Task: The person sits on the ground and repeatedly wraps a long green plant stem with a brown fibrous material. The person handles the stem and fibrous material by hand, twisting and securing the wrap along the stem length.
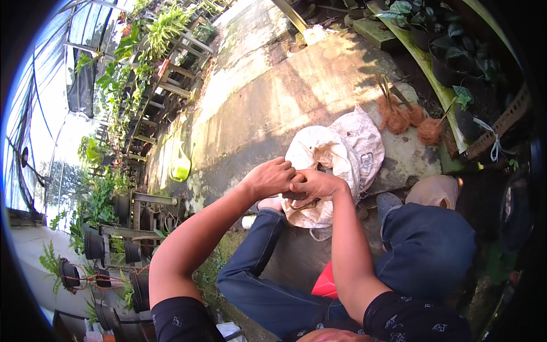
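Observation:
Over the mouth of a white woven sack (301, 141), my left hand (271, 177) and my right hand (319, 184) press together with bent fingers. A dark brown clump (295, 196) shows just under the fingers, mostly hidden by them, and its material is unclear. The sack's rim is rolled down, and its inside is partly covered by my hands. Another white woven sack part (363, 147), bearing a printed mark, lies against its right side. To the right, several brown coconut-fibre balls (397, 121) with cut stems or leaves rest on the concrete.
A yellow-green plastic watering can (181, 168) stands left on the concrete path (256, 98). Plant racks (175, 87) line the left side. Something red plastic (326, 282) is between my legs. A beige sack (433, 191) lies beside my right foot. Potted plants hang at lower left.

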A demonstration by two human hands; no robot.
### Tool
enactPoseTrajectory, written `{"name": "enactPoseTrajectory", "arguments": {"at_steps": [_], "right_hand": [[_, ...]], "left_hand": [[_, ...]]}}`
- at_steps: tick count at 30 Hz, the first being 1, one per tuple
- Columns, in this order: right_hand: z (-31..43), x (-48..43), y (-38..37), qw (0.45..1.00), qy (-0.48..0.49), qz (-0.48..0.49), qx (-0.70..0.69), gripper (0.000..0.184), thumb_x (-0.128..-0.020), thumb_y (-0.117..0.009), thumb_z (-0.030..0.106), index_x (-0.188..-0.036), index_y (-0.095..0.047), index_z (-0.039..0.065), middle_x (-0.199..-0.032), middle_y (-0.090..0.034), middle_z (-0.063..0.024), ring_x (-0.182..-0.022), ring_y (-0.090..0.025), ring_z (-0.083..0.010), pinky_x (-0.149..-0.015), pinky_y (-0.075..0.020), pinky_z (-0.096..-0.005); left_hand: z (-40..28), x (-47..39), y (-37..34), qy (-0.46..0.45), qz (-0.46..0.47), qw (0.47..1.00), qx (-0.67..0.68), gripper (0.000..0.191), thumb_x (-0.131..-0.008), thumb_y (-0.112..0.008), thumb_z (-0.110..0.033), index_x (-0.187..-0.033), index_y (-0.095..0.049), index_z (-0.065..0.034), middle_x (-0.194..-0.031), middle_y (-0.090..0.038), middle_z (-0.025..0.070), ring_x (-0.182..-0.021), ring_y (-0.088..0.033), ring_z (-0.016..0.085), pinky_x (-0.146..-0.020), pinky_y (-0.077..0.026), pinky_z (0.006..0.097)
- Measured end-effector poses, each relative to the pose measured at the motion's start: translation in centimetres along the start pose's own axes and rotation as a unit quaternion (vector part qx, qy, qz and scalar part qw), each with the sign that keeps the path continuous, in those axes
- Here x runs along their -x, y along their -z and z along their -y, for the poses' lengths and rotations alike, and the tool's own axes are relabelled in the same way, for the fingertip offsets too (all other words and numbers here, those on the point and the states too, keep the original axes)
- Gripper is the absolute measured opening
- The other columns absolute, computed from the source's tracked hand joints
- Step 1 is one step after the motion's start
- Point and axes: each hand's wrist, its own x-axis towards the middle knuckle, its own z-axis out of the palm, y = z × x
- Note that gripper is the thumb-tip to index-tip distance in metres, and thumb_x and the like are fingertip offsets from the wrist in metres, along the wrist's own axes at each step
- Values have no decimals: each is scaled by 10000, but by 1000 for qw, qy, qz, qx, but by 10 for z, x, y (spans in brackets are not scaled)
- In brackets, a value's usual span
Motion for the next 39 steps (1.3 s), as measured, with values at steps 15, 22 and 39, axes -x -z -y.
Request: {"name": "enactPoseTrajectory", "arguments": {"at_steps": [15,22,39], "right_hand": [[47,17,-33,988,25,75,135,192,-764,-831,119,-898,-756,3,-832,-734,-34,-755,-639,-88,-678,-513,-291],[10,-25,-62,930,107,-81,343,362,-722,-847,198,-969,-709,-27,-844,-741,-153,-755,-685,-218,-696,-533,-376],[-52,-46,-71,847,147,-287,423,320,-792,-760,118,-1087,-676,25,-977,-731,-240,-987,-682,-452,-824,-543,-511]], "left_hand": [[-34,14,61,89,34,991,-95,242,-888,-638,-184,-1086,-569,-62,-856,-616,18,-883,-601,167,-795,-443,316],[-37,40,24,156,60,981,-101,140,-898,-606,-197,-825,-580,-80,-645,-638,32,-668,-618,191,-727,-404,334],[-63,43,-29,409,108,881,211,69,-737,-694,-95,-793,-681,-56,-734,-725,173,-709,-730,358,-705,-542,450]]}}
